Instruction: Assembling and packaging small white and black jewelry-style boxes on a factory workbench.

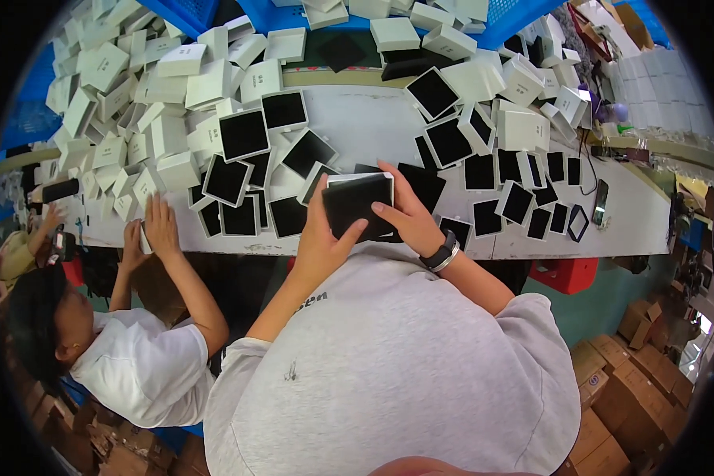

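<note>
In front of my chest, close to the table's near edge, I hold a small white box with a black lining (355,205) between both hands. My left hand (323,239) is closed on its left side, the thumb lying over the black face. Gripping the right side is my right hand (412,220), its thumb bent onto the black face and its fingers around the far corner. A dark watch (438,254) and a bracelet are on my right wrist. White trays with black linings lie around my hands, such as one tray (309,152) at the left and another (449,143) at the right.
White boxes (181,62) are heaped at the far left, with blue crates (523,17) behind. At the left, a co-worker (147,349) handles a small piece at the white table (349,111). A phone (601,194) lies at the right. Cardboard cartons (639,389) stand on the floor.
</note>
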`<state>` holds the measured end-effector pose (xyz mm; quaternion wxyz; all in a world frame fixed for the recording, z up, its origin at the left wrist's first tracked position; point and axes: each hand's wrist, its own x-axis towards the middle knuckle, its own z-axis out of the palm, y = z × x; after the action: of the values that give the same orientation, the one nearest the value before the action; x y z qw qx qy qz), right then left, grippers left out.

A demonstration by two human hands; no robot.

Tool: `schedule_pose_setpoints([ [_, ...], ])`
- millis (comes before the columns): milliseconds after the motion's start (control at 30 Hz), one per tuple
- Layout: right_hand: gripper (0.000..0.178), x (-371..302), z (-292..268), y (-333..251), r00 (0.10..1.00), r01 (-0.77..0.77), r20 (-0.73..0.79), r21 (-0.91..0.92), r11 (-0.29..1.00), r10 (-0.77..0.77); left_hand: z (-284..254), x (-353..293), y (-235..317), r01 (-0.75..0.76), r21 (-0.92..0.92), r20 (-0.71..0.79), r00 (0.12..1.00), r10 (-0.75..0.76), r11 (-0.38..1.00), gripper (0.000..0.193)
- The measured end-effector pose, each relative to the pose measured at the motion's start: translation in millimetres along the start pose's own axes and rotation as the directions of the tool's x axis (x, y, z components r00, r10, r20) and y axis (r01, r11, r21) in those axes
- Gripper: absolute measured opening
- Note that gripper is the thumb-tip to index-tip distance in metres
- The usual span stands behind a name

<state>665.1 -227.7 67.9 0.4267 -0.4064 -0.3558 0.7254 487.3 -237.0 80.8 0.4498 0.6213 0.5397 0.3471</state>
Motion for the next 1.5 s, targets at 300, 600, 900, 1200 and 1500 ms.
schedule_pose_setpoints([
  [300, 0.062, -14.6, 1.7, 3.4, 0.992, -0.107, 0.063, -0.012, 0.994, 0.108, -15.0, -1.8, -14.9, 0.152, -0.168, 0.064, 0.988, -0.143, 0.974, 0.052],
  [600, 0.040, -17.7, 8.6, 19.9, 0.992, 0.110, -0.047, -0.182, 0.977, -0.120, -9.1, -2.9, -9.5, 0.201, -0.503, 0.101, 0.980, -0.174, 0.840, 0.038],
  [900, 0.035, -23.8, 7.6, 19.6, 0.999, 0.030, -0.028, -0.070, 0.997, -0.032, -15.2, -7.5, -3.4, 0.228, -0.489, 0.194, 0.969, -0.150, 0.842, 0.030],
  [1200, 0.021, -16.8, -1.3, 32.5, 0.982, 0.125, -0.114, -0.205, 0.971, -0.150, 1.3, -12.5, 5.8, 0.167, -0.515, 0.098, 0.986, -0.136, 0.841, 0.031],
  [1500, 0.092, -27.6, 11.8, 9.6, 0.997, 0.064, 0.060, -0.479, 0.875, -0.040, -3.8, -8.1, -19.4, 0.187, -0.441, -0.063, 0.969, -0.238, 0.878, 0.029],
])
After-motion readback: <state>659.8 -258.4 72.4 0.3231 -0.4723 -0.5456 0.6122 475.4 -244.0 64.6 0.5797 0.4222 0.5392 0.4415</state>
